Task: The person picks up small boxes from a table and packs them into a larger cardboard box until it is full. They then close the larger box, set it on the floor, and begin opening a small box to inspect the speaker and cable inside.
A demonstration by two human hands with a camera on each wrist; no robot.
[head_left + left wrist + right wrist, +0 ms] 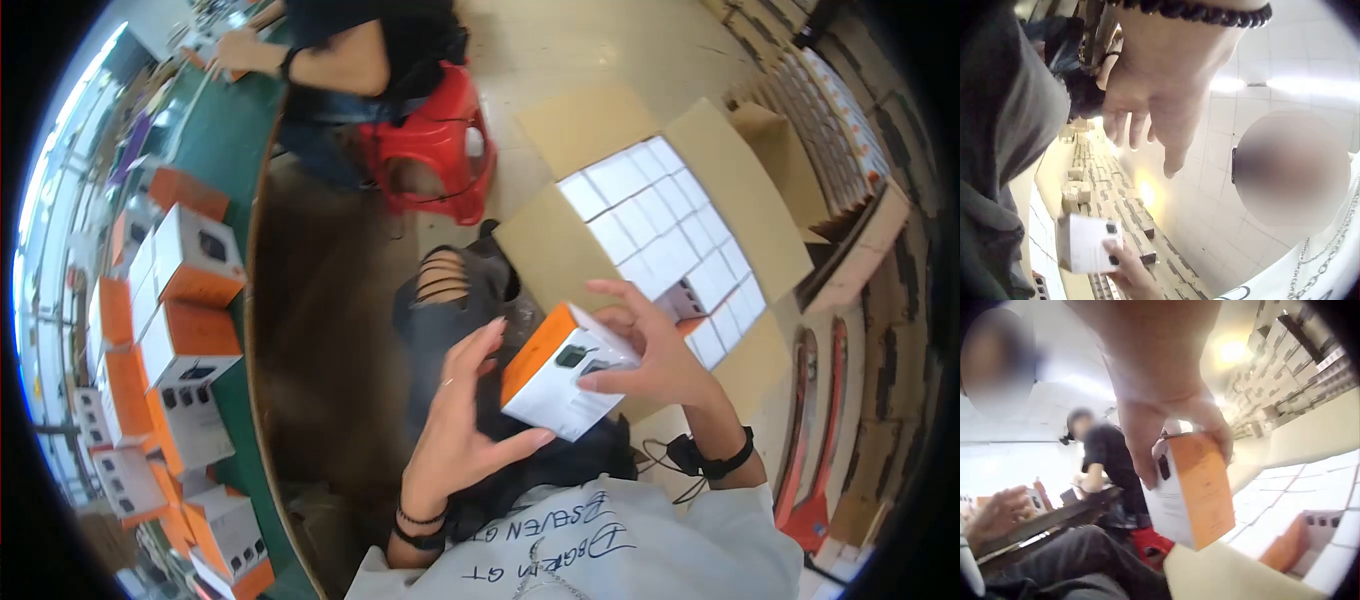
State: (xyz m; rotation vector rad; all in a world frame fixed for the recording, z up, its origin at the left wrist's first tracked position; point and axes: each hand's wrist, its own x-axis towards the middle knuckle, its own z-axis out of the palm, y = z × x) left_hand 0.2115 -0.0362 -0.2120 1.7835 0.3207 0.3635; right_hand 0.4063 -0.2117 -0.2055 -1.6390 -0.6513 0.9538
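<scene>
Your right hand (655, 365) holds the orange-and-white box (560, 380), thumb pressed on the printed white face and fingers round the far side; that grip is closed on it, near one end. The box lies on the left-hand side of the grip, its long axis appearing to run away from the fingertips and slant down towards your left hand (460, 420). In the right wrist view the box hangs tilted below the fingers, its orange side (1204, 487) showing.

Your left hand is released: fingers extended and parted, palm turned towards the box, thumb tip near its lower corner, holding nothing. Your right hand is the nearer one to the open carton (555, 235), which stands just beyond the grip, ahead and to the right, with rows of white boxes (650, 225) inside. Among those rows, close past the right fingers, is a gap where a lower box (682, 300) shows. Left of both hands, well apart from the grip, the green surface (225, 130) bears more stacked boxes (190, 345).
</scene>
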